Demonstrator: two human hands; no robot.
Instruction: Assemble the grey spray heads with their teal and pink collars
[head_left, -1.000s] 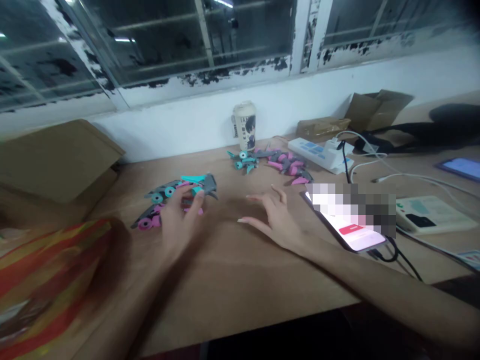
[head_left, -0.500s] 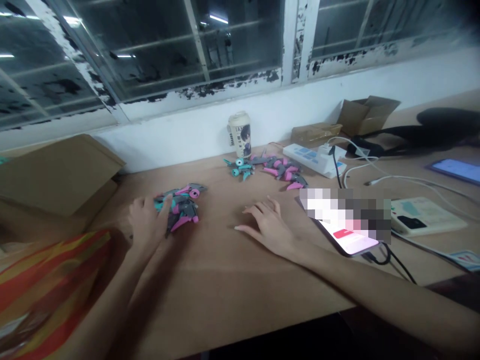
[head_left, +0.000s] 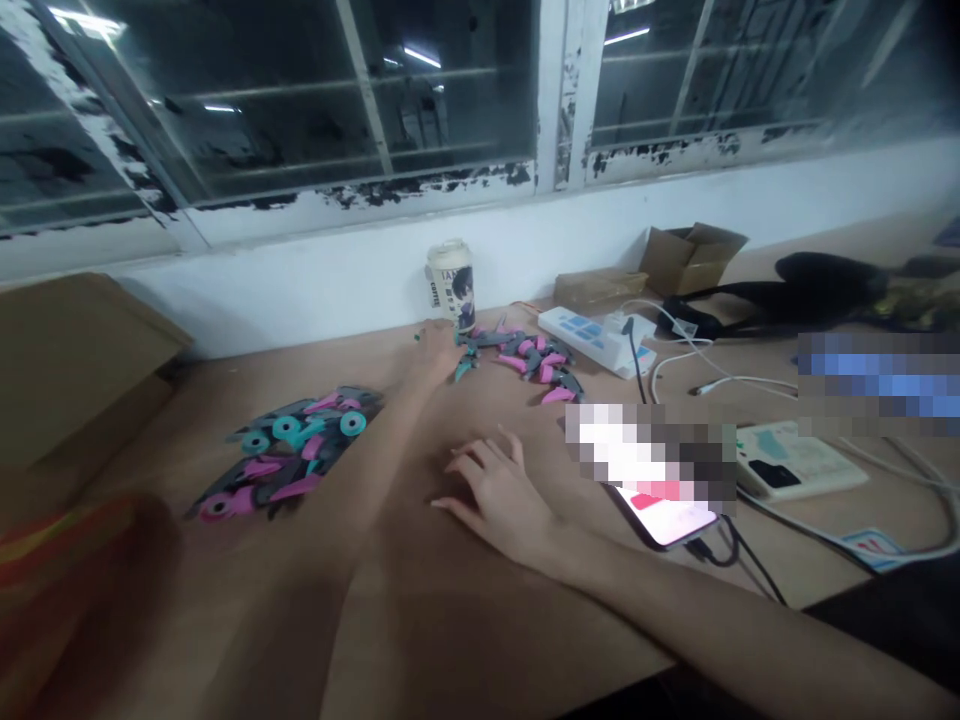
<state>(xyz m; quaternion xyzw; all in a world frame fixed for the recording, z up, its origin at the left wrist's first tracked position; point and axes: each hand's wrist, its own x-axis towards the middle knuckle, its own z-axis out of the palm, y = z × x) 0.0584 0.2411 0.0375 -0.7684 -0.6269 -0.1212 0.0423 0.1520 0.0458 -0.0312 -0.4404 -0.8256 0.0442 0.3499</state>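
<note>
My left hand reaches far forward and lies over a small teal-and-grey plastic piece in front of the cup. Teal bits show on both sides of that hand; its fingers are blurred and partly hidden, so their grip is unclear. Beside it are several grey-and-pink pieces. Under and left of my left forearm lies a larger pile of grey, pink and teal pieces, some with round ends. My right hand rests on the table with fingers loosely spread, holding nothing.
A printed coffee cup stands against the wall. On the right are a power strip, a lit phone, a cream device, cables and an open carton. A large cardboard box stands on the left.
My left hand has left the near pile and moved forward and right to the far pieces. The near pile looks more spread out. My right hand stays put while the view shifts.
</note>
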